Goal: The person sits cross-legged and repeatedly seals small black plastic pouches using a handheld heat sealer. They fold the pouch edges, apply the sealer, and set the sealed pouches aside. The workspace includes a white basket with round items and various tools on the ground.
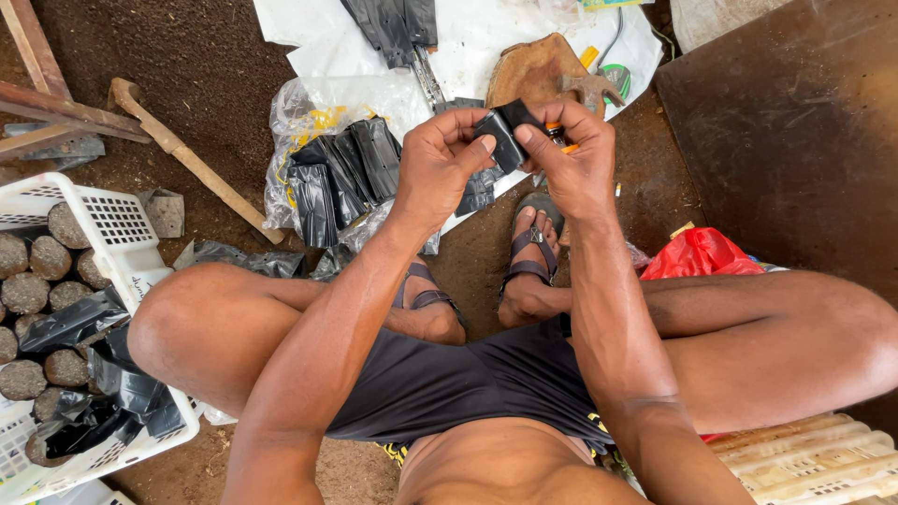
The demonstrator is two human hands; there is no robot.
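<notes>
The left hand and right hand both pinch one small black bag, held up above the two sandalled feet. A white crate on the left holds about a dozen soil-filled bags and a few loose black ones. A clear plastic sack on the ground holds several bundles of black bags

A black plastic bag, a white perforated crate, a red bag, brown soil.
</notes>
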